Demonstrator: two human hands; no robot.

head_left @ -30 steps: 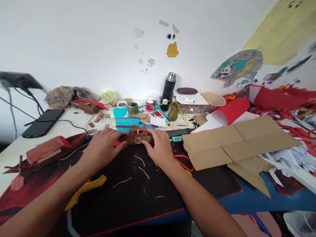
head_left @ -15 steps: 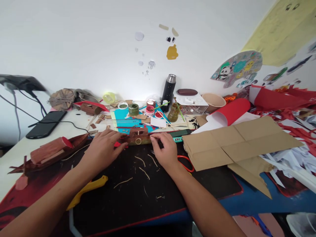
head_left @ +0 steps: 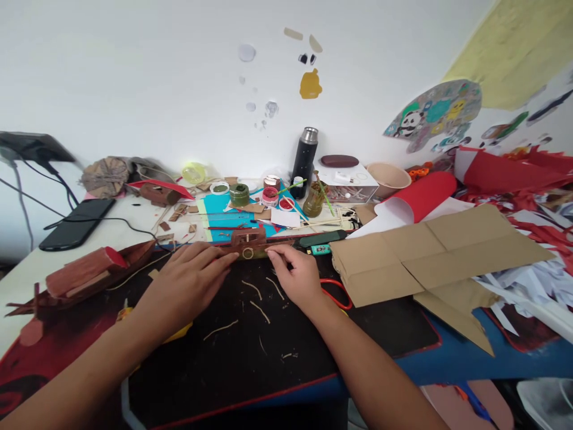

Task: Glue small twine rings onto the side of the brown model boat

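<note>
Boat [head_left: 249, 243] lies near far edge of mat [head_left: 219, 364], long axis L–R, btwn L hand [head_left: 190, 278] & R hand [head_left: 299, 275]. L fingers, loosely together at L end, hide any grip from here; R thumb & index, equally near, almost meet; pinch unclear.

The model's [head_left: 256, 253] left end is hidden by the left hand [head_left: 190, 280], and the yellow tool [head_left: 179, 332] mostly by the forearm [head_left: 120, 349]. The power strip [head_left: 38, 146] is cut off at left.
</note>
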